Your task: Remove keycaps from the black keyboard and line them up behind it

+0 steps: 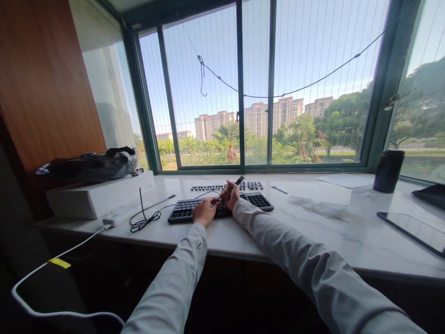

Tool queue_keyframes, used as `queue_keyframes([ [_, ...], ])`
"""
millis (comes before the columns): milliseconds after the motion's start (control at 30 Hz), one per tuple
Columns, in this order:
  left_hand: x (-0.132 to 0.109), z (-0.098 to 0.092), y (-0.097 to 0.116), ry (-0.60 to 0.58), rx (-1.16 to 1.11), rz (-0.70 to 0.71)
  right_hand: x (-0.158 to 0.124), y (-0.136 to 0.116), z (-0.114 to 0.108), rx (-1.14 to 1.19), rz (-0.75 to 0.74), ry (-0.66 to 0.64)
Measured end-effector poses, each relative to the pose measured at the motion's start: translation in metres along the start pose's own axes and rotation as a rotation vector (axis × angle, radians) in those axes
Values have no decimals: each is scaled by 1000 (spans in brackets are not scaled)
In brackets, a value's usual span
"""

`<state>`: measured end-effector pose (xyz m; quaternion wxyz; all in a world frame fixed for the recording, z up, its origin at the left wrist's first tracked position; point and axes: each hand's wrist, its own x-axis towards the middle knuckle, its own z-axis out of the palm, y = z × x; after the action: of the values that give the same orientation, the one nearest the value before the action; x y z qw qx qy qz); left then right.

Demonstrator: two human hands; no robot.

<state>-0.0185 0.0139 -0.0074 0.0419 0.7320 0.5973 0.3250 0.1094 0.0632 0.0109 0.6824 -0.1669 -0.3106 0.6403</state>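
A black keyboard (257, 201) lies on the white marble sill-desk (313, 227) before the window. My left hand (205, 211) rests on its middle with fingers curled, fingertips pinched at the keys. My right hand (229, 195) hovers just above the keyboard, closed round a small dark tool (239, 180) whose end sticks up and away from me. Rows of loose keycaps (225, 187) are lined up on the desk just behind the keyboard. Both arms wear light grey sleeves.
A white box (93, 197) with a black bag (90, 166) on top stands at left, black cable coil (144, 221) and white cable beside it. At right are a dark cylinder (388, 170), papers (342, 180), a tablet (413, 230) and a crumpled plastic film (320, 207).
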Motion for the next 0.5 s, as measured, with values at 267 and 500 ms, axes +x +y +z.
queue_keyframes([
  [267, -1, 0, 0, 29, -48, 38, -3, -1, 2, 81, 67, -35],
  [500, -2, 0, 0, 73, -79, 51, -4, 1, 3, 100, 106, -43],
])
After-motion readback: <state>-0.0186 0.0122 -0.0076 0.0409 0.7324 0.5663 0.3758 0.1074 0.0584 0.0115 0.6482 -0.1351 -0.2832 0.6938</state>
